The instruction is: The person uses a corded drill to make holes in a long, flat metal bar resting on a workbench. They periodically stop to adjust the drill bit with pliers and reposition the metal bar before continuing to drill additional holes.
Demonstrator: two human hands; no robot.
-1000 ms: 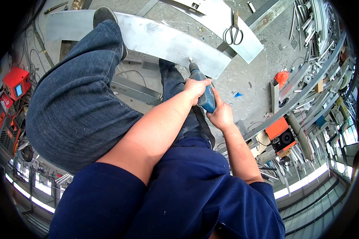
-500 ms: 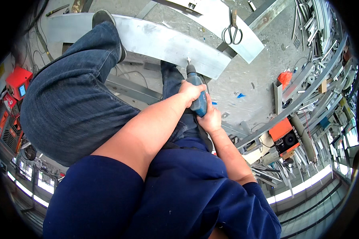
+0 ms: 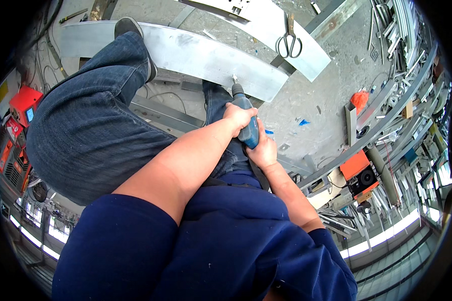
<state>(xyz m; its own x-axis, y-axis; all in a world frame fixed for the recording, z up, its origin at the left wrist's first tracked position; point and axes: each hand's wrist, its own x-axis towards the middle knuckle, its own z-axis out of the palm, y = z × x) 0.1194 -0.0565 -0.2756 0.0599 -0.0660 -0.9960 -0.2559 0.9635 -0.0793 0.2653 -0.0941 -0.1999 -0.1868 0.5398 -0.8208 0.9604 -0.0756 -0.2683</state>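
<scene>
A blue power drill (image 3: pixel 248 133) is held in both my hands, its black chuck end directed away from me. My left hand (image 3: pixel 240 118) is closed round the body behind the chuck, while my right hand (image 3: pixel 262 150) grips the rear part. The tip in the chuck meets, or hovers just over, a long grey metal panel (image 3: pixel 196 54) near its right end; contact cannot be made out for certain. My left foot, in a grey shoe (image 3: pixel 129 27), rests on the same panel. Scissors (image 3: pixel 289 44) with dark handles lie on a second pale panel (image 3: pixel 266 24) beyond.
Metal beams (image 3: pixel 160 113) lie under and beside the long panel. At right are an orange-red bag (image 3: pixel 359 100), an orange machine (image 3: pixel 355 168), a long curved metal strip (image 3: pixel 381 128) and piles of metal offcuts. A red machine with a small screen (image 3: pixel 25 106) stands at left. Cables trail across the floor.
The view has shifted very slightly. Both hands stay on the drill, and its tip remains at nearly the same spot on the long panel.
</scene>
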